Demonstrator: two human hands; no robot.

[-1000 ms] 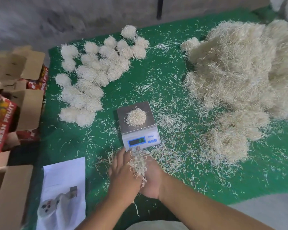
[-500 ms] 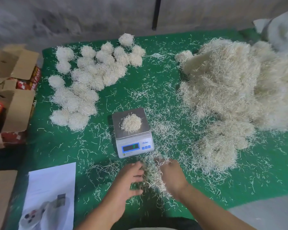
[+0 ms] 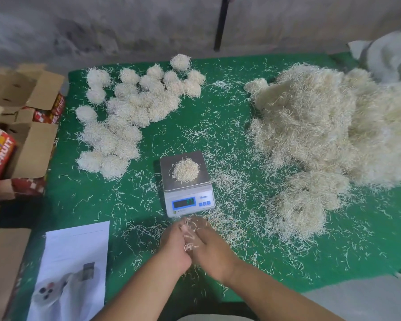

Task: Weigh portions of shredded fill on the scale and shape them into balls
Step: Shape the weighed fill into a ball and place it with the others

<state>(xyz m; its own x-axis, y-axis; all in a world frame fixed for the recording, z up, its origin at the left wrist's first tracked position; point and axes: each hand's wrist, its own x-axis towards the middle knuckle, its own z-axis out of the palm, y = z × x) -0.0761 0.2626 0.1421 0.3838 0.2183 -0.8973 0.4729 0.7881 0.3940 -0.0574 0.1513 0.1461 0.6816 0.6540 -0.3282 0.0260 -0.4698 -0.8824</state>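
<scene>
Pale shred portion (image 3: 186, 169) mounded on scale (image 3: 187, 200) pan; formed balls (image 3: 130, 112) clustered far-left.

The light is soft and even, fairly dim, with no hard-edged shadows and no single source in view. Faint shadows sit under the scale (image 3: 187, 184) and beneath the forearms at the near edge of the green worktop (image 3: 148, 144). The steel weighing pan gives a dull sheen without glare. The wide lens bends the worktop's far edge and stretches the corners. The hands are smeared by motion blur, the fingers (image 3: 185, 228) hard to tell apart. The big shredded-fill heap (image 3: 329, 133) goes soft and washed out toward the right edge.
</scene>
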